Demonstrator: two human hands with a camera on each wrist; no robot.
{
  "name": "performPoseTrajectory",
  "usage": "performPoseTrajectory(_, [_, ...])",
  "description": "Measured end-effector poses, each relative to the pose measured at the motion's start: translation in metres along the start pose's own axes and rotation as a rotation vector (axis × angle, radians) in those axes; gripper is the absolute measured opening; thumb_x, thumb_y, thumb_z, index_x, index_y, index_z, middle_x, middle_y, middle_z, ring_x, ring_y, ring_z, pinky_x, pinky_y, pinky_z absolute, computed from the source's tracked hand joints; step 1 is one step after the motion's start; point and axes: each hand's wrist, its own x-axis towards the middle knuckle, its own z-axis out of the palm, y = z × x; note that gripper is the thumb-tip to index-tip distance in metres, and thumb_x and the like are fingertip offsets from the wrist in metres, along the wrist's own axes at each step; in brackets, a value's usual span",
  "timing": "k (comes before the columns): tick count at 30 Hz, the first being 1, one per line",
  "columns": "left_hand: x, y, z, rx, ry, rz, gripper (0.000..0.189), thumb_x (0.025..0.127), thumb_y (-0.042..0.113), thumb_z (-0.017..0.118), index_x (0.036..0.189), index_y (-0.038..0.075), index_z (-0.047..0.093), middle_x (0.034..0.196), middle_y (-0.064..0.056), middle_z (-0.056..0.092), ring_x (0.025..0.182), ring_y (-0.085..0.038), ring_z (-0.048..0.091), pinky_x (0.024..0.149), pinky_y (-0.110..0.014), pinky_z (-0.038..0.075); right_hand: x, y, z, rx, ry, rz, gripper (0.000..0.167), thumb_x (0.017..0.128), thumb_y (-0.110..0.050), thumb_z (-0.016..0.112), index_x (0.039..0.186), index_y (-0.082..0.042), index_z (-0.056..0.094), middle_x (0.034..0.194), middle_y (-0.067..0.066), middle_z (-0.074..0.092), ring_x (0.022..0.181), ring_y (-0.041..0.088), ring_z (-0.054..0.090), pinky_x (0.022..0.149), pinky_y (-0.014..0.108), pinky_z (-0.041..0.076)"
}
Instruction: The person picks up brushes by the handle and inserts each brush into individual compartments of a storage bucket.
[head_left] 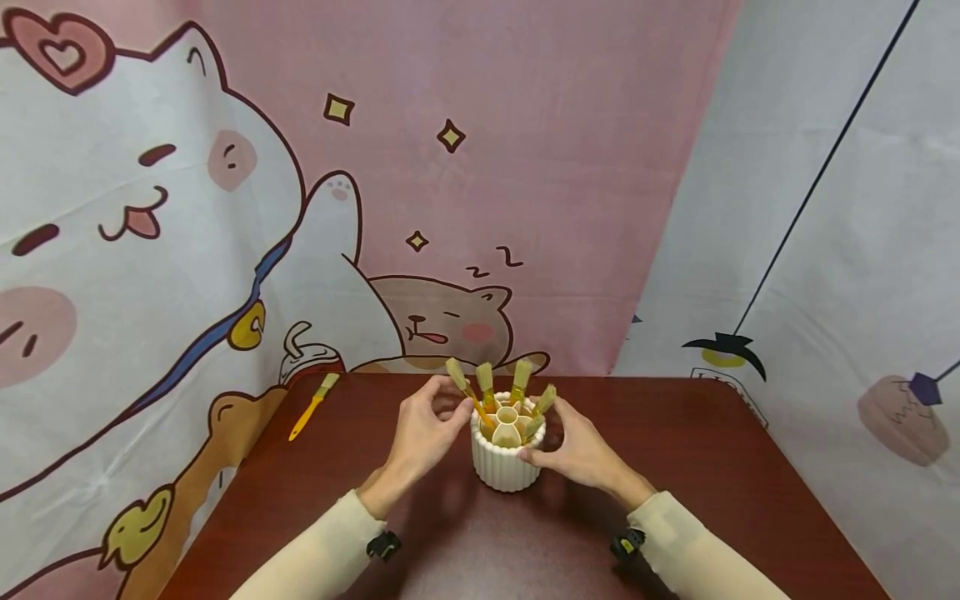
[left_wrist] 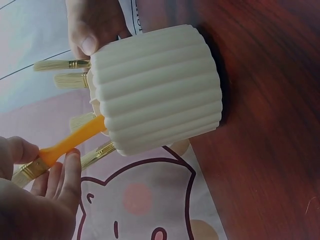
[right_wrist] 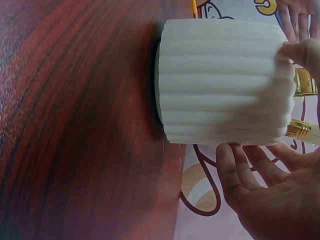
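Right now the left hand (head_left: 423,433) pinches an orange-handled brush (left_wrist: 70,142) between thumb and fingertips, its handle slanting down into the ribbed white holder (head_left: 506,467). Opposite it, the right hand (head_left: 577,454) steadies the holder, thumb on the near rim, fingers relaxed alongside the wall. More brushes (head_left: 520,379) stand bristles-up in the holder, mid-table (head_left: 712,467). Further back left, a spare yellow brush (head_left: 311,408) lies near the table edge.

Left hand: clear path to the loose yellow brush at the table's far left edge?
Probably yes, but not right away. The loose brush lies alone on bare table, nothing between. The left hand is pinching a brush in the ribbed holder.
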Motion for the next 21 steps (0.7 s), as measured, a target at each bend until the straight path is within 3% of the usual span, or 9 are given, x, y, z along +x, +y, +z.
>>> performPoseTrajectory(8, [0.0,-0.005,0.003,0.049,-0.081,0.003,0.025,0.107,0.008,0.084,0.131,0.006,0.077,0.119,-0.013,0.087,0.107,-0.023,0.088,0.09,-0.029,0.071,0.0,0.0,0.001,0.014,-0.005,0.002,0.097,0.089,-0.058,0.101,0.165,-0.017,0.055,0.16,0.008,0.069,0.148,0.033,0.068,0.127,0.07,0.052])
performPoseTrajectory(16, [-0.001,-0.013,0.005,0.105,-0.112,-0.006,0.023,0.108,0.011,0.085,0.129,0.01,0.078,0.12,-0.011,0.087,0.111,-0.023,0.087,0.093,-0.031,0.071,0.0,-0.001,0.0,-0.004,-0.006,0.008,0.102,0.089,-0.058,0.1,0.168,-0.014,0.053,0.162,0.01,0.068,0.151,0.035,0.066,0.128,0.072,0.05])
performPoseTrajectory(21, [-0.001,-0.017,0.006,0.161,-0.126,-0.004,0.021,0.107,0.013,0.085,0.128,0.01,0.079,0.119,-0.009,0.087,0.11,-0.023,0.085,0.095,-0.039,0.072,0.0,-0.002,0.0,0.012,-0.013,0.019,0.104,0.088,-0.058,0.101,0.168,-0.013,0.052,0.162,0.01,0.067,0.151,0.035,0.066,0.129,0.071,0.05])
